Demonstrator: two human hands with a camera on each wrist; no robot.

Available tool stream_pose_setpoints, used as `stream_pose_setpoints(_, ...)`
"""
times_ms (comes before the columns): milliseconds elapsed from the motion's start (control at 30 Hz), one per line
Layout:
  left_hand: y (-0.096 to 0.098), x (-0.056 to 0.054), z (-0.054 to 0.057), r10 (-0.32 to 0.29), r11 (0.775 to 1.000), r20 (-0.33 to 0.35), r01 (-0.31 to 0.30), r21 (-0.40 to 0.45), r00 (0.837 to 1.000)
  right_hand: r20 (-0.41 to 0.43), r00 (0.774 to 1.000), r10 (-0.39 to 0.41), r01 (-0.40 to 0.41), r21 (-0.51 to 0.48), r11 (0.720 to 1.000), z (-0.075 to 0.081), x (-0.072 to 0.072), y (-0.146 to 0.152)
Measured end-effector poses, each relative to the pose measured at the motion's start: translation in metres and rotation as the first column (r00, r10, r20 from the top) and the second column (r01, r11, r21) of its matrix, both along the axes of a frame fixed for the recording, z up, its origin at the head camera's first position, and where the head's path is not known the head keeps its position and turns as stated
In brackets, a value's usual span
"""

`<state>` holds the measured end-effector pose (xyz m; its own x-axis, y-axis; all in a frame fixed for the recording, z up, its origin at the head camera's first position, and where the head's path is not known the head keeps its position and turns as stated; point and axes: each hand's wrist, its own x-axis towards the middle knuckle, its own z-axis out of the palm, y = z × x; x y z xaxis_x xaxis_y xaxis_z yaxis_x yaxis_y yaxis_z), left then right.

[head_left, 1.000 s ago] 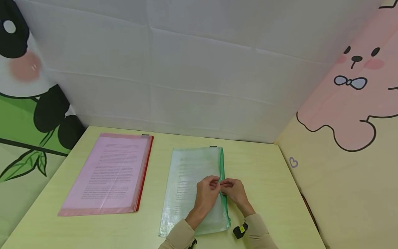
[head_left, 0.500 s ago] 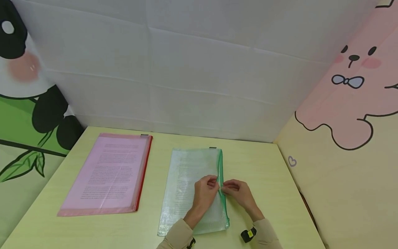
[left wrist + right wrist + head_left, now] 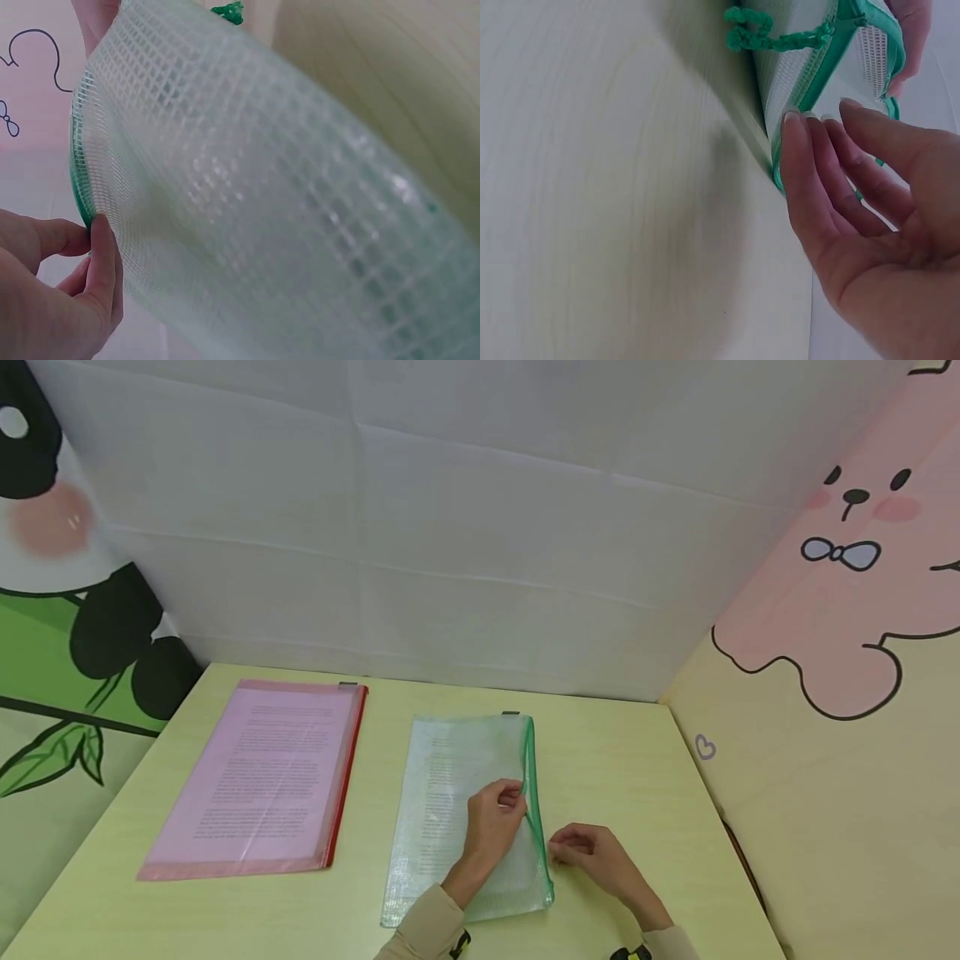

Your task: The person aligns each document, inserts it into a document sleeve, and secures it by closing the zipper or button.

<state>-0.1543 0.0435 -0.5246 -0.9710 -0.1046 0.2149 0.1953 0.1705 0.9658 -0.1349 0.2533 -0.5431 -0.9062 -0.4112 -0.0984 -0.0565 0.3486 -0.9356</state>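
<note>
A pale green mesh zip document pouch (image 3: 450, 860) lies on the table, a printed sheet showing through it. My left hand (image 3: 493, 822) pinches the green edge of its mouth between thumb and fingertips, and in the left wrist view the mesh (image 3: 247, 187) bulges upward. The right wrist view shows the two green-bordered sides apart, with a gap between them, and a knotted green cord (image 3: 780, 37) at the near end. Beside that edge is my right hand (image 3: 592, 853), fingers loosely bent, thumb apart, nothing between them.
Left of the green pouch lies a pink pouch (image 3: 255, 760) with a red edge and a printed sheet in it. A white sheet (image 3: 480, 527) hangs behind the table (image 3: 630, 760). Walls with cartoon figures stand on both sides.
My right hand has let go of the pouch's green edge and moved right and toward me. The left hand has kept its pinch, and the mouth has spread a little.
</note>
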Motion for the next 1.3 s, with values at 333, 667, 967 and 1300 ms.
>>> stream_pose_setpoints(333,-0.001,-0.001,0.002,0.003,1.0,0.024,-0.002,-0.015,1.0,0.05,0.992,0.116,-0.111,-0.098,0.989,0.006,0.021,0.003)
stream_pose_setpoints(667,0.0,-0.002,-0.001,0.009,1.0,0.05,-0.008,-0.026,0.999,0.047,0.993,0.106,-0.099,-0.127,0.987,0.005,0.034,-0.006)
stream_pose_setpoints(967,-0.001,-0.001,-0.007,0.008,0.996,0.059,-0.003,-0.088,0.998,0.028,0.998,0.064,-0.061,-0.099,0.993,0.006,0.038,-0.012)
stream_pose_setpoints(1300,-0.011,0.014,-0.007,-0.058,0.992,0.015,0.059,-0.114,0.998,0.063,0.998,-0.02,0.025,-0.071,0.997,0.013,0.036,-0.019)
